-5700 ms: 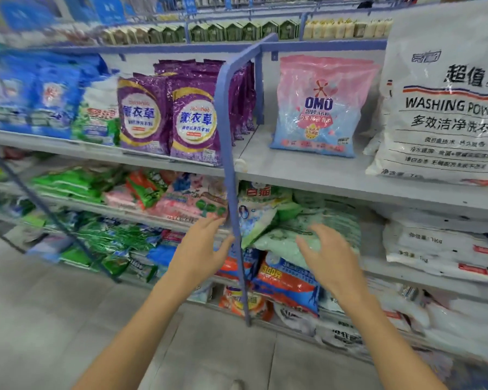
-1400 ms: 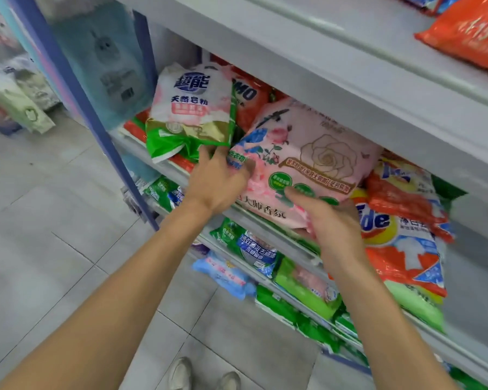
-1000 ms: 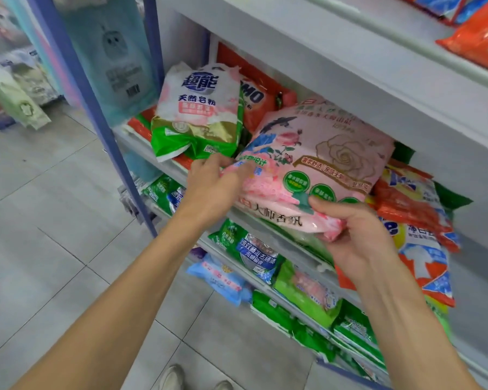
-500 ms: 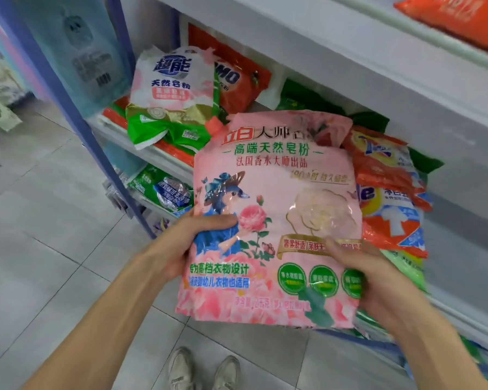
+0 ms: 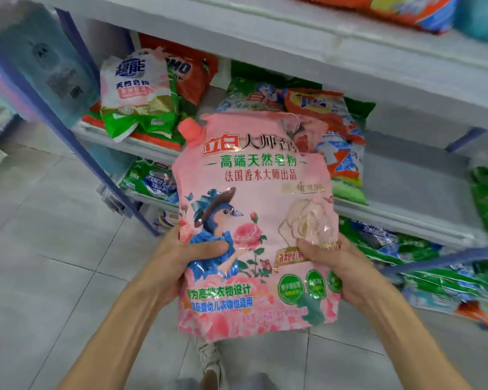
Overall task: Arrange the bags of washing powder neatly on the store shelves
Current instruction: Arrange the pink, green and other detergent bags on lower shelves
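The pink bag [image 5: 254, 220] has been pulled off the shelf [image 5: 406, 175] and turned upright (label readable). Left hand [image 5: 178, 266] and right hand [image 5: 338, 266] grip its lower edges, likely for re-seating.

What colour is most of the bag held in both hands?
The bag is mainly pink, floral-printed; the head view shows it best.

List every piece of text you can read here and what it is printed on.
"立白大师": pink plastic bag with bird and roses, top.
"高端天然皂粉": same bag, green line.
"法国香水大师出品": same bag, red line.
"超能": white-and-green plastic bag.
"天然皂粉": same white-and-green bag.
"MO": red plastic bag, rest hidden.
Too blurred to read: orange plastic bag, pink bag's small print.
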Available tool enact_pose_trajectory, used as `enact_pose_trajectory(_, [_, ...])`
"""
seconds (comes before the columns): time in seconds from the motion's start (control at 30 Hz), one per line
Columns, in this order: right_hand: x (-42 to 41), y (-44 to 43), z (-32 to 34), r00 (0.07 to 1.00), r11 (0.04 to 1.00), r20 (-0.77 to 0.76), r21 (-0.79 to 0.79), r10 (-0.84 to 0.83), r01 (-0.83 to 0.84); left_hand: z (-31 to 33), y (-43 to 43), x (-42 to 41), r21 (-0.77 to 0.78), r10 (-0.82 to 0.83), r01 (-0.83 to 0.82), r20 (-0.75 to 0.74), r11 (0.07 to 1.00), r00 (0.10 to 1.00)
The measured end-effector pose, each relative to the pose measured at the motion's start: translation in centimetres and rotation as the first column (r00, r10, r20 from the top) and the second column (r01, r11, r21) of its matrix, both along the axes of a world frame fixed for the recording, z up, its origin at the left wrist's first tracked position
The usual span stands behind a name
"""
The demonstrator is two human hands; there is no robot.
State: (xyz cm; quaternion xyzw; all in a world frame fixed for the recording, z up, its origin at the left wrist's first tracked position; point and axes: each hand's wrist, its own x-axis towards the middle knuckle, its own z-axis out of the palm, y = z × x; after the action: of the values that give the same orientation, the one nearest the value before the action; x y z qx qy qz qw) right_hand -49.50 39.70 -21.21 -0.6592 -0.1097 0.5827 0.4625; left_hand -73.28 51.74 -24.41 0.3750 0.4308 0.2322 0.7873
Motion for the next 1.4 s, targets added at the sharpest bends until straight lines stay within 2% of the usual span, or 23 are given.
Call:
enact_pose_trajectory(0.13, [1.9,-6.0,1.3,0.996,0.994,-0.057,0.082,-0.072,0.076,2.0,-3.3,2.4,0.062,-0.086,0.086,-0.006,0.994,0.996])
enact_pose_trajectory(0.27, [4.3,-12.8,2.3,0.966,0.953,-0.092,0.166,-0.243,0.255,4.2,-8.2,6.4,0.124,-0.189,0.186,0.007,0.975,0.982])
enact_pose_trajectory(0.53, [9.1,-28.0,5.2,0.866,0.857,0.029,0.159,-0.500,0.490,8.4,-20.4,16.2,0.186,-0.414,0.402,0.032,0.897,0.910])
enact_pose_trajectory(0.67, [11.8,-35.2,6.4,0.795,0.783,0.043,0.211,-0.605,0.585,10.5,-26.3,21.6,0.226,-0.553,0.533,0.028,0.815,0.833])
enact_pose_trajectory(0.97, [17.2,-47.0,7.0,0.669,0.651,0.044,0.290,-0.742,0.702,11.0,-35.3,31.6,0.228,-0.720,0.703,-0.011,0.674,0.694])
enact_pose_trajectory(1.4, [30.8,-55.9,4.9,0.529,0.527,0.059,0.237,-0.846,0.816,7.7,-42.4,50.8,0.079,-0.829,0.827,-0.006,0.557,0.559])
